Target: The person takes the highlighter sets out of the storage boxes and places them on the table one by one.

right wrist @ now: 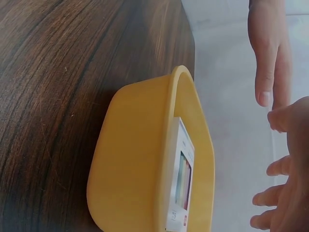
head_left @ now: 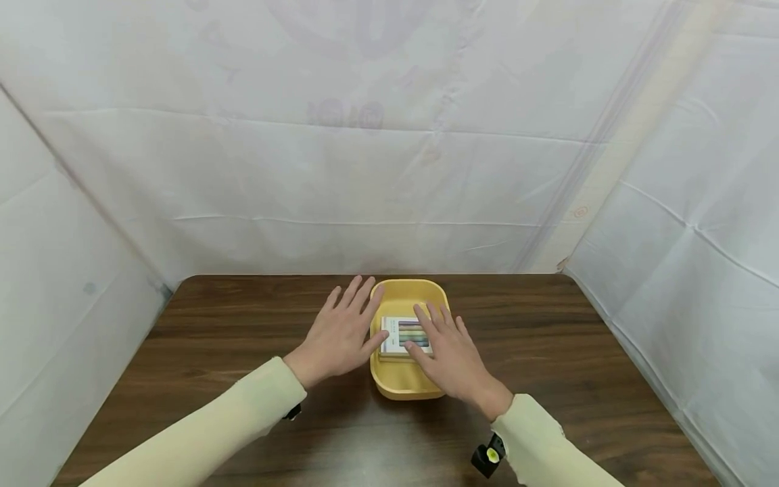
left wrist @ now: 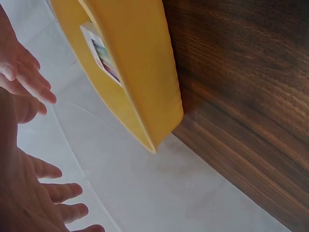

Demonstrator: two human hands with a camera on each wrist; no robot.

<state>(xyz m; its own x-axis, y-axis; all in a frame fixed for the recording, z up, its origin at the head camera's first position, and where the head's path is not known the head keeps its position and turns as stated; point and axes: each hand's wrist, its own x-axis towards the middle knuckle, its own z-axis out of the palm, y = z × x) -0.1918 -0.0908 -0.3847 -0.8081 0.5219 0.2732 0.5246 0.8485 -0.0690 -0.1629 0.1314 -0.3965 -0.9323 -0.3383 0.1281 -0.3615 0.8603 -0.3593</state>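
Note:
A yellow plastic bin [head_left: 409,392] with rounded corners sits on the wooden table. Inside it lies a flat white box [head_left: 392,338] whose window shows a row of pastel-coloured sticks, perhaps pens. My left hand [head_left: 341,336] hovers over the bin's left side, fingers spread and holding nothing. Above the right side is my right hand [head_left: 455,360], also with spread fingers and covering part of the box from the head camera. Both wrist views show the hands above the level of the rim; the box [right wrist: 182,174] leans against the bin's inner wall in the right wrist view.
The dark wood-grain table [head_left: 535,338] extends to both sides of the bin. White sheeting [head_left: 389,176] hangs behind the table's far edge and along the left and right sides. A small black wrist device [head_left: 489,456] is strapped below the right sleeve.

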